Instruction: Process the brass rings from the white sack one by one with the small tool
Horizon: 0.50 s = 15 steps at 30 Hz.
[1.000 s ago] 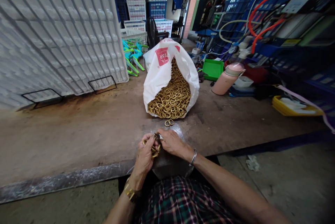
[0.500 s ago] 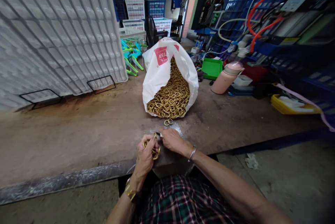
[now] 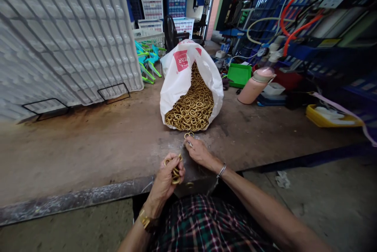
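Note:
My left hand (image 3: 170, 174) is closed around several brass rings (image 3: 176, 179), one of which stands up between thumb and forefinger. My right hand (image 3: 198, 150) reaches forward, its fingers curled around a small metallic tool (image 3: 190, 144) whose kind I cannot make out. Its fingertips are at two loose rings (image 3: 186, 136) on the workbench (image 3: 123, 146), partly covering them. Just behind these lies a white plastic bag (image 3: 175, 87) with its mouth toward me, full of brass rings (image 3: 191, 110). Another ring (image 3: 190, 185), blurred, shows below my hands near the bench's front edge.
Ribbed white panels (image 3: 73, 28) stand at the left with black wire stands (image 3: 113, 92). To the right are a pink bottle (image 3: 255, 86), a green tray (image 3: 239, 75) and a yellow tray (image 3: 332, 116). Behind the bag lie green and blue hangers (image 3: 151, 61); crates (image 3: 176, 6) are stacked farther back.
My right hand has moved forward, away from my left hand, to the two loose rings. My left hand has shifted slightly right and keeps its rings. A blurred ring now shows below the hands.

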### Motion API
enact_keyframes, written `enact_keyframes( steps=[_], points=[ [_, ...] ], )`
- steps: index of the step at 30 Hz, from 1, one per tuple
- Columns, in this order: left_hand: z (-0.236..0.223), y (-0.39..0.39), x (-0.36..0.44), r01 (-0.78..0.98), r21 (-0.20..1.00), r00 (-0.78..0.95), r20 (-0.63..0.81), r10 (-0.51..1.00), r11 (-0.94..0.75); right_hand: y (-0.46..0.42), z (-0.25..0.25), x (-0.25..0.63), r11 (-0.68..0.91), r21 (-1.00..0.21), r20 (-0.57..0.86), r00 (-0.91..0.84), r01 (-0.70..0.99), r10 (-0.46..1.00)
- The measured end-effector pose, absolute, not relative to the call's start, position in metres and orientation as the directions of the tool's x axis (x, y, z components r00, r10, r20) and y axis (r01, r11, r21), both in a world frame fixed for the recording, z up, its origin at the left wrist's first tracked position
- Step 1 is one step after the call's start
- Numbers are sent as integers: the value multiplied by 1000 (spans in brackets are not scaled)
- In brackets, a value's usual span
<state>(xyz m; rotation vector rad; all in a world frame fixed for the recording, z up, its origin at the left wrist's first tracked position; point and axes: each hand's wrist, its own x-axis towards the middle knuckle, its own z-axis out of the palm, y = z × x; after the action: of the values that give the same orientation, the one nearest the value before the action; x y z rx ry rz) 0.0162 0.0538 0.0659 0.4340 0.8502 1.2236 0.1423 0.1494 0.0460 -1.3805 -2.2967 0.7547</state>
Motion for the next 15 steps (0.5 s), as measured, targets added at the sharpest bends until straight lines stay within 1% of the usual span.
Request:
enact_keyframes(
  steps=[2,4,7,10,12,15],
  points=[
    [71,43,16,-593,704,142,-387,911,391,144,47,148,376,-667,50,-465,643,884],
    [74,29,13,-535,712,166,-440,883,455,135,49,154,381,-687,44,-488,618,871],
    [72,4,5,-403,739,195,-507,840,539,115,48,164,430,-651,15,-555,626,832],
    [59,-18,-1,-311,726,190,-586,788,614,102,43,170,498,-608,42,-601,619,798],
    [47,-27,-2,-359,680,141,-637,758,639,103,39,172,496,-614,86,-572,614,815],
    [22,-26,2,-406,623,109,-693,713,668,117,34,173,446,-603,152,-453,662,878]
  ],
)
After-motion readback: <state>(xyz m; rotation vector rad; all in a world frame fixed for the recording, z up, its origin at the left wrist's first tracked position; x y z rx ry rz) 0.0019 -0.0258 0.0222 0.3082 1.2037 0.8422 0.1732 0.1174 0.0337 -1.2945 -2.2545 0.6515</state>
